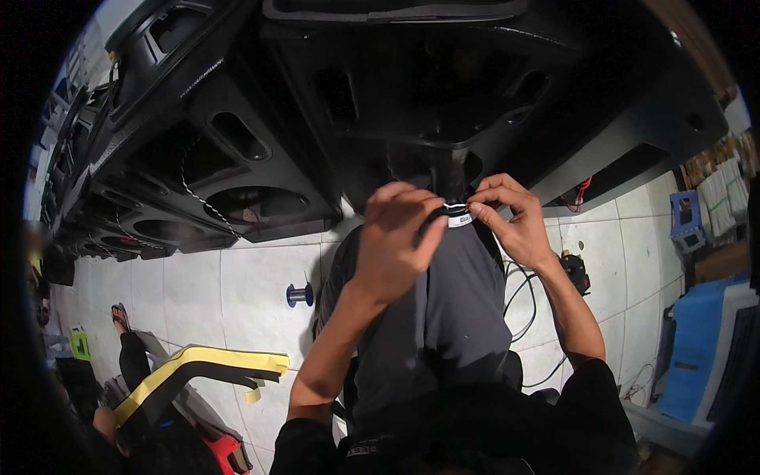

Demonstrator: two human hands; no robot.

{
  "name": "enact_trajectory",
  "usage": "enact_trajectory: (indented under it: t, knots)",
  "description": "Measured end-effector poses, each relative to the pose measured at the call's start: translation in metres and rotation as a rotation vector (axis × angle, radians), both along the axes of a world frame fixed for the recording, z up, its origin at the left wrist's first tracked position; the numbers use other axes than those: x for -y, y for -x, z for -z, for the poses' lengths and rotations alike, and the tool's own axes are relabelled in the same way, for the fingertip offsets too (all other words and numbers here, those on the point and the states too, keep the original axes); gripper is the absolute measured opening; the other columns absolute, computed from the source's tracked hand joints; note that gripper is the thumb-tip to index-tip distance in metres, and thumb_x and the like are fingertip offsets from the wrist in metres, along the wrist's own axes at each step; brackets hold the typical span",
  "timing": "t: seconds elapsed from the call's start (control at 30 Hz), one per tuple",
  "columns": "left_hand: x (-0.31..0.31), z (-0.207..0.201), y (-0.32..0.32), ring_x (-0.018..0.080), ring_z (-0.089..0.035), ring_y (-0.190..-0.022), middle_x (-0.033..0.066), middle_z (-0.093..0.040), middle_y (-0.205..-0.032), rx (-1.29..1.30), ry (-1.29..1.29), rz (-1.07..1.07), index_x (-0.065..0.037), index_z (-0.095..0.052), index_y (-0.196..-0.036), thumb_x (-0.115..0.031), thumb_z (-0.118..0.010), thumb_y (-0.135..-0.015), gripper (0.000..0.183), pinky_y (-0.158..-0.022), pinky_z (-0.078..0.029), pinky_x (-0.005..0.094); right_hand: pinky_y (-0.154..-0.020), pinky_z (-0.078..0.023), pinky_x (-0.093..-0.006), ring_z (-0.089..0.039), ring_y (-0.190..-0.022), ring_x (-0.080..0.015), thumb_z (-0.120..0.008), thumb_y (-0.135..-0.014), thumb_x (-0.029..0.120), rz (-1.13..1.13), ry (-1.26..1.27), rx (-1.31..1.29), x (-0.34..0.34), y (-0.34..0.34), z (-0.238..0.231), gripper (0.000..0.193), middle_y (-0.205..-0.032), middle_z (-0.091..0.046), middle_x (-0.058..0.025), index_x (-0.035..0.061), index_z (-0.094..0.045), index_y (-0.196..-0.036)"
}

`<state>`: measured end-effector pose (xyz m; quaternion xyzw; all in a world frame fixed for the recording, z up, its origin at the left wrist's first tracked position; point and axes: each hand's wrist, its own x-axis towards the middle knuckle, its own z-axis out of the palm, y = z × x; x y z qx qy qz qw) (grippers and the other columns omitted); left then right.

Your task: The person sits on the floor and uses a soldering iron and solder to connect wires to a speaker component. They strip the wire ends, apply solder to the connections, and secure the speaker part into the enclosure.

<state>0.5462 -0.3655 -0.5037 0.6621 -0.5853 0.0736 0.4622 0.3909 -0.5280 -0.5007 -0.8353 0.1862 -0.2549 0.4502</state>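
Where cabinets crowd: hands [455, 226], tile [245, 285] beside.

Black all over the speaker cabinet [443, 95] and the row of cabinets [198, 158] to the left, matt and unpatterned. White with grey joints across the floor tiles [245, 277]. Dark grey on the trousers [451, 309], black on the sleeves [594, 412]. White band (some dark print, too small to tell) on the small black part [457, 215] pinched between the hands. Blue on the wire spool [299, 295]. Yellow over black on the bent frame [198, 368]. Blue on the stool [685, 215]. Black-and-white twist along the cord [202, 198].
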Motion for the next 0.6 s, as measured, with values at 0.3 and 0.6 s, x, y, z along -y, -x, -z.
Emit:
enact_trajectory:
  t: [0.3,0.6]
  knots:
    - [0.027,0.004,0.014,0.0300,-0.054,-0.107,0.0088,-0.064,-0.103,0.051,-0.093,-0.003,-0.005,-0.073,-0.102,-0.013,-0.077,-0.083,0.022,-0.098,-0.039,0.0435,-0.093,-0.048,-0.0275,-0.061,-0.106,-0.0140,-0.073,-0.093,0.025,-0.057,-0.253,-0.021,0.034,-0.020,0.007,0.044,-0.113,-0.068,-0.0113,-0.0078,-0.064,-0.122]
    - [0.026,0.004,0.016,0.0310,-0.055,-0.109,0.0094,-0.065,-0.104,0.057,-0.125,-0.021,-0.005,-0.073,-0.101,-0.014,-0.077,-0.082,0.022,-0.099,-0.039,0.0435,-0.068,-0.043,-0.0220,-0.054,-0.077,-0.0041,-0.077,-0.090,0.021,-0.304,-0.546,0.006,0.036,-0.046,0.002,0.032,-0.089,-0.066,0.0001,-0.0021,-0.067,-0.110]
